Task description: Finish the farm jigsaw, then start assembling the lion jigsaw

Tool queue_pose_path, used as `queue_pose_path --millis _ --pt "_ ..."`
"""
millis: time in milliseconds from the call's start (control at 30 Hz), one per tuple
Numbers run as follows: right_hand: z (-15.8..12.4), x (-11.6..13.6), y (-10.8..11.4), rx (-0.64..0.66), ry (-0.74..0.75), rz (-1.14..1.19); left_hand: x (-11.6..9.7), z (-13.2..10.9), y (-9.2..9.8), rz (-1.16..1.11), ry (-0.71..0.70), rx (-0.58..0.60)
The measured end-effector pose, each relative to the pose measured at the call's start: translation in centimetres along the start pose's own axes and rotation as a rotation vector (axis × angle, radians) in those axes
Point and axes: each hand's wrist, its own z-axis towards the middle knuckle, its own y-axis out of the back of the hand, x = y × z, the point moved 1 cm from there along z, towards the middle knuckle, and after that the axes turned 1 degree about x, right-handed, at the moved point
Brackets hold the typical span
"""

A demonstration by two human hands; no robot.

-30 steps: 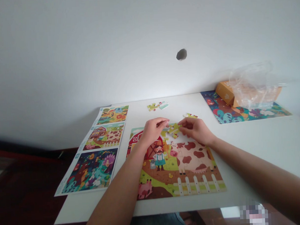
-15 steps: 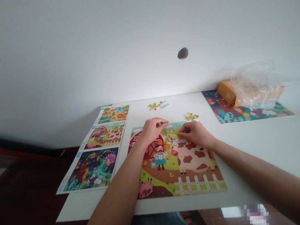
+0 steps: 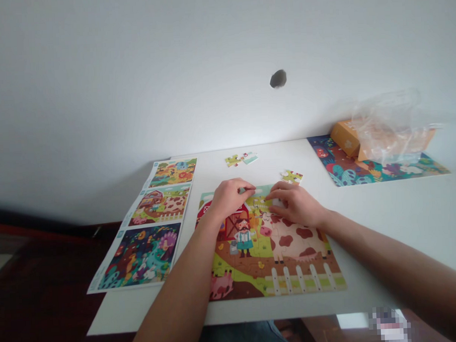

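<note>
Left hand: your left hand (image 3: 231,197) is curled over the barn side of the puzzle (image 3: 264,262), thumb and forefinger almost meeting near its far edge; you show no piece in that grip, and whether the tips pinch anything is too small to tell.
Right hand: your right hand (image 3: 299,204) is half curled over the area above the cow (image 3: 297,236), with a clear gap between thumb and forefinger; you have no piece visible in it, and its fingertips rest at the puzzle's surface.
Puzzle: it lies flat in front of you on the white tabletop (image 3: 396,214), under both hands, with the farmer (image 3: 244,238) between your forearms and the white fence along the near edge.
Loose pieces: one green piece (image 3: 291,177) lies just beyond your right hand; farther back, near the wall (image 3: 133,79), a second green piece (image 3: 233,160) sits beside a pale piece (image 3: 250,158).
Picture sheet: to your left, the sheet (image 3: 142,221) shows three scenes, the middle one the same farm.
Far right: a dark picture board (image 3: 343,173) lies flat, bearing an orange box (image 3: 345,137) and a clear plastic bag (image 3: 388,131).
</note>
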Motion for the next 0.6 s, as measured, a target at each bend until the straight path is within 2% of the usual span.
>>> queue_pose_path --millis 67,300,600 --pt "-0.12 0.03 -0.05 0.038 0.072 -0.028 -0.08 -0.10 0.18 0.046 0.011 0.033" --pt "-0.27 0.21 0.07 0.125 0.165 -0.037 -0.31 -0.31 0.49 0.129 0.041 0.139" --pt "-0.28 -0.06 -0.02 0.147 0.167 -0.044 -0.47 -0.35 0.91 0.114 0.020 0.221"
